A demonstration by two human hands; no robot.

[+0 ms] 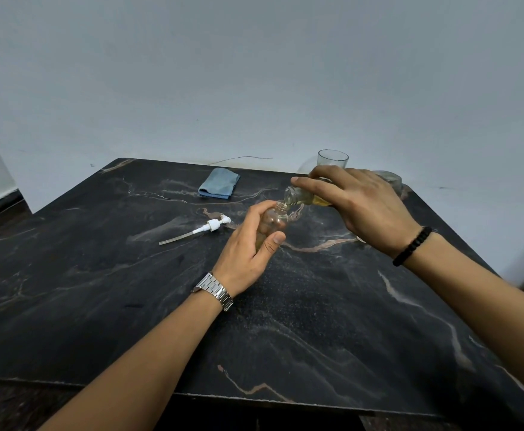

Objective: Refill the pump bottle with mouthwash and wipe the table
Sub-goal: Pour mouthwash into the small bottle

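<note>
While the left hand (248,244) wraps the small pump bottle (274,220) upright on the counter (316,306), the right hand (360,203) beyond grips the mouthwash bottle (304,195) tipped leftward, its mouth just above the pump bottle's open neck; the cloth (219,183) lies farther back.

I see the left hand (248,247) curled, thumb up, in a grip; right hand (357,203) palm down, fingers curled, wrist raised. Both forearms extended forward.
</note>
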